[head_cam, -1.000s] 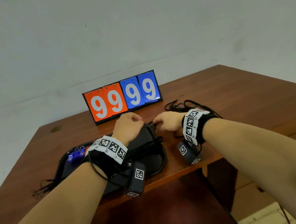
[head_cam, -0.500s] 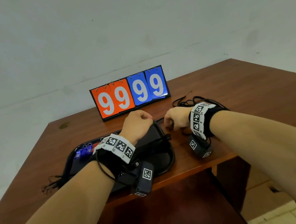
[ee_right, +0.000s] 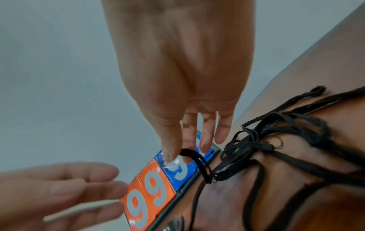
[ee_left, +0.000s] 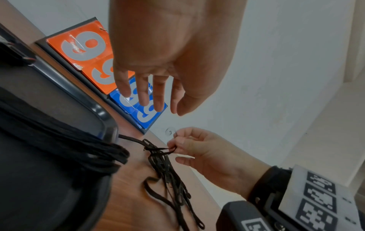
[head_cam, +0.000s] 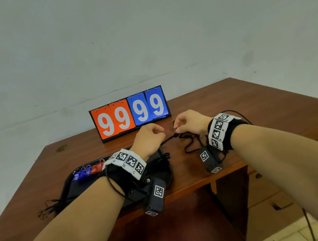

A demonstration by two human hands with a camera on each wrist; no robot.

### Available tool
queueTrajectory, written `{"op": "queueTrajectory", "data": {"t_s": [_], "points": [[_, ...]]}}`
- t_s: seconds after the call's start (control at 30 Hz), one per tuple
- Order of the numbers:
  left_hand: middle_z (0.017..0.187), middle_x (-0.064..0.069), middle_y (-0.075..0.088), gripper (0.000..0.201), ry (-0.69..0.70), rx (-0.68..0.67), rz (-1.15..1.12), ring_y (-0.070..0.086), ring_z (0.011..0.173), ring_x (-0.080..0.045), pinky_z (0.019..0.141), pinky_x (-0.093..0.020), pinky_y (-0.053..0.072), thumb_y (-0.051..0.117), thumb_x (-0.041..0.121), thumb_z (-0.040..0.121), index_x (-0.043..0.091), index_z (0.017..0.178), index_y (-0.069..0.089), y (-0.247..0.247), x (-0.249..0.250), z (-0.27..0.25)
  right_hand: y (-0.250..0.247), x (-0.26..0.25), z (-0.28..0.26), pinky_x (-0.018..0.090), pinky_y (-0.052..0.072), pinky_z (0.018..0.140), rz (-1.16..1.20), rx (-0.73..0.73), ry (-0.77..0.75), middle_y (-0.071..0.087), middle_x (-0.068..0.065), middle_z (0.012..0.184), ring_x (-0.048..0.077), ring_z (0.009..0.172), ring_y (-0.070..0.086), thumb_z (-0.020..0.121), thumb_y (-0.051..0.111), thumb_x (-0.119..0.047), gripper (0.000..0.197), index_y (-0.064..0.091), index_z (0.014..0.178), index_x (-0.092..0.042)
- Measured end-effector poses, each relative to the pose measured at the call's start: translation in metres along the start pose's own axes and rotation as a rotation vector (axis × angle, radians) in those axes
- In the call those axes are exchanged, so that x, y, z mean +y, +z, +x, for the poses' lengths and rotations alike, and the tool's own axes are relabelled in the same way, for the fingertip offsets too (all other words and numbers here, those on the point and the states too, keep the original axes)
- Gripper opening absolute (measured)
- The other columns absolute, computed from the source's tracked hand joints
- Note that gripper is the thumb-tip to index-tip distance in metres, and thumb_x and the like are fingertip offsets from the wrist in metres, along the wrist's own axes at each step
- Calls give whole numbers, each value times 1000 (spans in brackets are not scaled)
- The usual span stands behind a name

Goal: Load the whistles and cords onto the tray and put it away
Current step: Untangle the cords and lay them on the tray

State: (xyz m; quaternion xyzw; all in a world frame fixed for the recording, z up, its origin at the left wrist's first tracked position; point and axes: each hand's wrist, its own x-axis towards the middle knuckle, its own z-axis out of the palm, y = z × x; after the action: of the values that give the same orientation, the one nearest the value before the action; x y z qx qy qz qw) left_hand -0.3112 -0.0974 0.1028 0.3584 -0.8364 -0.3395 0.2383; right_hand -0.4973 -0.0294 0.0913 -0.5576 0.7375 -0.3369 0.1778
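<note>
A black tray (head_cam: 74, 177) lies at the table's near left with blue and red whistles (head_cam: 86, 171) along its far rim. A bundle of black cords (ee_left: 79, 148) lies across the tray, its ends trailing over the left edge (head_cam: 48, 207). Right of the tray a tangle of loose cords (head_cam: 189, 144) rests on the table. My right hand (ee_right: 177, 156) pinches one cord loop (ee_right: 197, 157) between thumb and forefinger and holds it above the table. My left hand (ee_left: 158, 106) hovers just left of it, fingers relaxed and holding nothing.
A flip scoreboard (head_cam: 131, 114) showing 99 in orange and 99 in blue stands just behind both hands. The brown wooden table (head_cam: 254, 112) stands against a pale wall. Its near edge runs under my wrists, and drawers (head_cam: 265, 197) sit below at the right.
Both hands have risen from the tray's right end toward the scoreboard. The right hand has lifted a cord loop off the table; the left hand has come off the tray.
</note>
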Motion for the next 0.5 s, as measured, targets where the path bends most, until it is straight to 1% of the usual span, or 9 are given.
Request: {"op": "queueTrajectory", "data": {"t_s": [0.07,0.1,0.17,0.2,0.27,0.33,0.37,0.43,0.5], "points": [[105,5,63,24,20,-1,-36,59,97,-9,79,-22,46,64,19,90,20,113,66,4,11,-2,-10,-5,-9,19,46,68,132,102,4,68,1,84,10,74,60,83,75,-12,9,71,91,-14],[107,3,64,25,32,-2,-54,60,98,-10,80,-22,47,65,19,90,19,115,65,5,17,-2,-15,-8,-13,21,47,70,186,142,5,69,3,82,11,72,61,82,75,-11,9,71,90,-15],[106,2,65,28,60,-13,-91,61,98,-9,84,-23,48,65,19,90,18,118,64,8,29,-5,-26,-13,-22,23,49,69,266,177,5,72,6,82,12,71,64,84,74,-10,10,72,93,-12],[105,3,65,29,76,-19,-110,61,96,-7,83,-22,48,65,18,91,18,120,63,10,35,-7,-31,-16,-27,25,53,70,283,182,5,74,8,85,14,74,67,85,73,-10,12,72,96,-11],[101,3,66,31,107,-24,-152,60,85,-5,72,-20,45,64,19,92,19,122,60,13,47,-10,-41,-21,-35,29,55,77,300,198,-1,75,10,92,18,83,70,85,71,-9,16,74,101,-11],[96,0,68,29,128,-25,-183,59,78,-7,67,-20,44,63,22,93,21,122,57,16,58,-13,-48,-28,-45,25,53,78,344,200,-13,74,12,96,17,84,68,84,69,-4,22,73,106,-7],[94,-2,69,27,130,-24,-198,60,78,-10,67,-21,46,62,24,94,23,120,55,17,63,-13,-50,-31,-49,23,52,77,367,197,-19,73,12,96,15,82,68,84,68,-2,25,72,108,-6],[95,-9,71,27,117,-14,-247,63,76,-12,68,-25,49,63,29,95,25,118,52,20,70,-14,-54,-39,-58,19,50,72,374,188,-39,72,10,91,13,78,68,84,67,-1,29,69,112,-6],[98,-11,72,34,84,1,-297,69,77,-14,70,-30,54,64,30,94,23,124,50,22,73,-14,-58,-44,-66,18,51,68,364,168,-55,73,11,87,12,73,68,84,66,0,35,64,118,-8]]}}
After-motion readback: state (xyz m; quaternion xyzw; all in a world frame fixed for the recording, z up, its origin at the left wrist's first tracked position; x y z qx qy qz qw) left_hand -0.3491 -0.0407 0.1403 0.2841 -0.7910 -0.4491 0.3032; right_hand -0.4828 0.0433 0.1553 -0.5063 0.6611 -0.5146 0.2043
